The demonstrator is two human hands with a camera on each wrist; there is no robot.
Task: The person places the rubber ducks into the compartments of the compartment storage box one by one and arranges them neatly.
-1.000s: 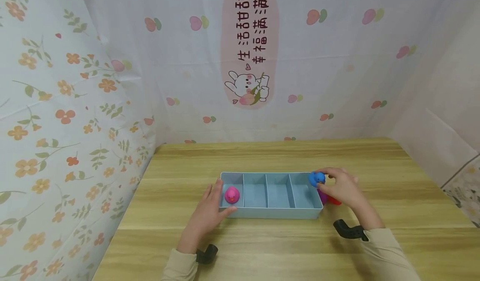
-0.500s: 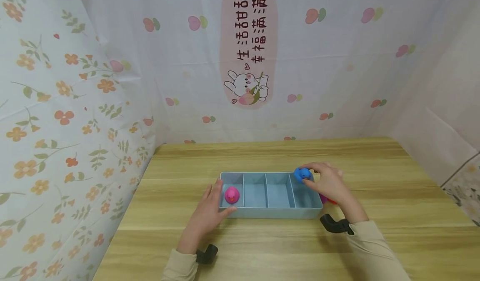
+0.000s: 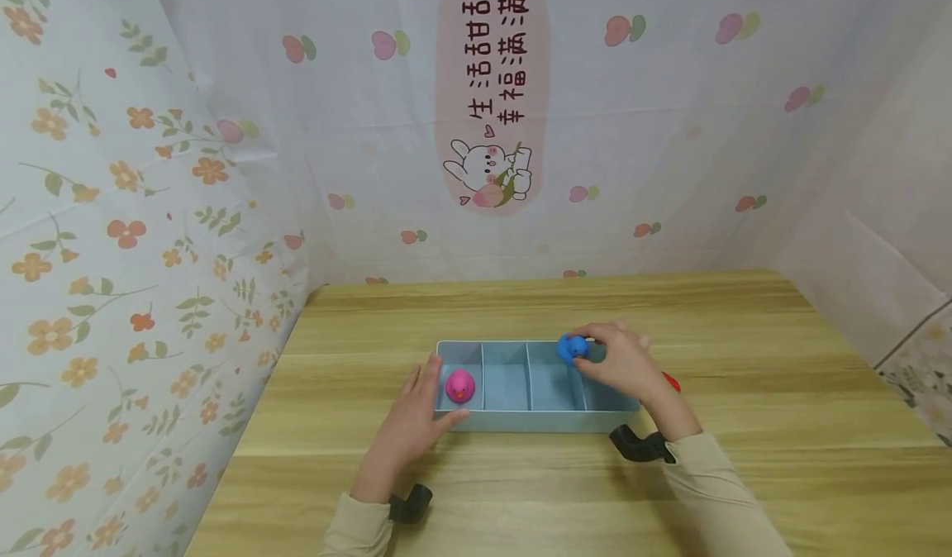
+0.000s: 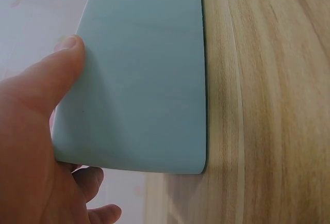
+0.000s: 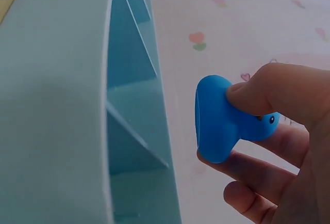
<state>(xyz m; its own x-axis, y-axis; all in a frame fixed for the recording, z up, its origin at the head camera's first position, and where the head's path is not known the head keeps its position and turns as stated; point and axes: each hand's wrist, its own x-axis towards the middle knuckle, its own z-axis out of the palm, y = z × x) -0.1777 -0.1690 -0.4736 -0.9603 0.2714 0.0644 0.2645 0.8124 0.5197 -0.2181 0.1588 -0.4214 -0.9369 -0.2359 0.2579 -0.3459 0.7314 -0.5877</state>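
Observation:
My right hand pinches a blue rubber duck between thumb and fingers, above the third compartment from the left, near the back rim. In the right wrist view the blue duck is tilted, its flat base towards the box and above the rim. A light blue divided box lies lengthwise on the table. My left hand grips its left end, thumb at the front rim and fingers along the end wall; the left wrist view shows the thumb over the rim. A pink rubber duck sits in the leftmost compartment.
A red thing shows beyond the box's right end, mostly hidden behind my right hand. The wooden table runs back to a patterned cloth wall. Another floral cloth hangs along the left side.
My right hand has carried the blue duck leftward from the box's right end to over the third compartment. The purple thing beside the box is now hidden. My left hand has stayed put.

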